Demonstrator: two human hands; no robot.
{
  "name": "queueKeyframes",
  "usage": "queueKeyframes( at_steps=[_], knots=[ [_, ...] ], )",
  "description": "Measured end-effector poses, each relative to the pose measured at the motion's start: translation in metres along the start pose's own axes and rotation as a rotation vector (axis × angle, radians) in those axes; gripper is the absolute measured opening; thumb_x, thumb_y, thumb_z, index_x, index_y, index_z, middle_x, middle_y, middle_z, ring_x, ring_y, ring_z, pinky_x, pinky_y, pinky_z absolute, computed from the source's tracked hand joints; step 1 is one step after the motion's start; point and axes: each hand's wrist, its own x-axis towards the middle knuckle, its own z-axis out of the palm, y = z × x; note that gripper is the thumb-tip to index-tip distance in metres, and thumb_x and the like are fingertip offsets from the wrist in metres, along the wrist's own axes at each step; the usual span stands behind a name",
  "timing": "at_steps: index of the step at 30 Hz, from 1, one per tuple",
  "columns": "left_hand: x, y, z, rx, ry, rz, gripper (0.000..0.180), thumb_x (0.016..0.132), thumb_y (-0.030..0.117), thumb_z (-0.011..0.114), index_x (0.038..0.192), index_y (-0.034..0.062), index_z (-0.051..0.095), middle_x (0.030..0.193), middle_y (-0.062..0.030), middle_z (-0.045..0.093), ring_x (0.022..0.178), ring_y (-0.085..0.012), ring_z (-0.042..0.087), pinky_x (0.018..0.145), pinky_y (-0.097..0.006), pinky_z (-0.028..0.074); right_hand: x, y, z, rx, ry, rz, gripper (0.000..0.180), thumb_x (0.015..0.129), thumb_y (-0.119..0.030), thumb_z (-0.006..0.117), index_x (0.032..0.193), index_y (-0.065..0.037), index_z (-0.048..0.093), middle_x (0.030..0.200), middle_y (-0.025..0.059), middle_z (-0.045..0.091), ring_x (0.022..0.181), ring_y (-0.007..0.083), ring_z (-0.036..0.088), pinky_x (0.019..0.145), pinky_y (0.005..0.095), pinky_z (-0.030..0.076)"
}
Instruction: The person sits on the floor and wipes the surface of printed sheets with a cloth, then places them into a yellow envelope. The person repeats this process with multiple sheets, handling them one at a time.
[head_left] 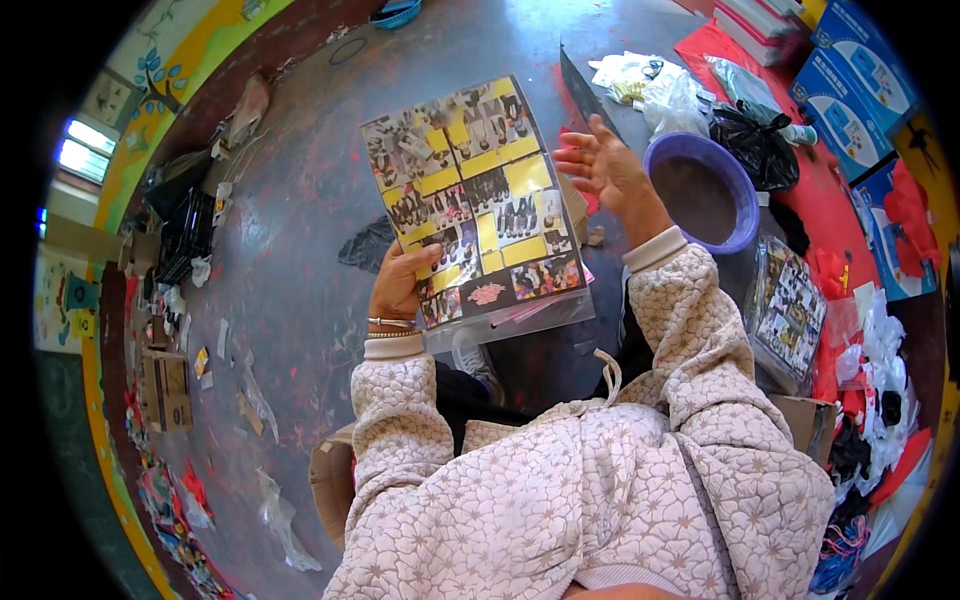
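Observation:
My left hand (405,280) pinches the lower left edge of a flat booklet or card (465,195) in a clear plastic sleeve, its thumb lying on the front. Small group photos with yellow and black panels cover it, and they face away from me, upside down. Below the printed part, the sleeve's loose clear end (510,322) hangs over my shoes. Raised just off the right edge of the booklet, my right hand (618,180) has its fingers spread and holds nothing. A purple basin (745,225) of murky dark contents stands right beside that hand.
At right, a stack of similar sleeved photo booklets (790,312) lies near a cardboard box (803,425). Blue boxes (855,90), a black plastic bag (755,148) and white plastic bags (660,95) sit farther off. Another cardboard box (165,390) and plastic scraps lie left.

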Motion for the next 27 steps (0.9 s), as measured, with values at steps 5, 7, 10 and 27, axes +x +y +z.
queueKeyframes(
  at_steps=[5,7,10,27],
  knots=[
    [0.002,-0.011,0.007,0.192,0.005,-0.076,0.031,0.076,-0.002,0.060,0.106,0.0012,0.054,0.097,-0.0071,0.061,0.082,-0.0148,0.059,0.074,-0.030,0.050,-0.015,0.014,0.033,0.126,-0.303,-0.038,0.040,0.085,-0.037,0.053,0.105,-0.002,0.053,0.094,0.0103,0.061,0.079,0.0137,0.060,0.065,0.0270,0.051],
    [0.002,-0.012,0.004,0.148,-0.041,-0.100,0.030,0.077,0.000,0.060,0.107,0.0012,0.053,0.098,-0.0072,0.060,0.083,-0.0150,0.059,0.074,-0.031,0.050,-0.013,0.014,0.033,0.093,-0.256,0.013,0.023,0.086,-0.021,0.053,0.100,-0.002,0.055,0.091,0.0102,0.062,0.075,0.0154,0.061,0.067,0.0301,0.052],
    [0.005,-0.012,0.011,0.002,-0.093,-0.130,0.030,0.081,0.004,0.056,0.110,-0.0006,0.050,0.100,-0.0085,0.060,0.087,-0.0175,0.060,0.075,-0.032,0.051,-0.005,0.018,0.031,0.133,-0.136,-0.048,0.018,0.088,-0.016,0.050,0.097,-0.001,0.056,0.087,0.0098,0.062,0.069,0.0155,0.061,0.063,0.0299,0.052],
    [0.010,-0.006,0.004,0.510,0.154,0.012,0.018,0.085,0.017,0.054,0.087,-0.0003,0.059,0.080,-0.0040,0.062,0.059,-0.0072,0.059,0.050,-0.016,0.045,0.006,0.014,0.003,0.223,0.155,-0.198,0.015,0.087,-0.011,0.049,0.094,0.001,0.054,0.084,0.0105,0.061,0.068,0.0187,0.060,0.062,0.0341,0.052]
  ],
)
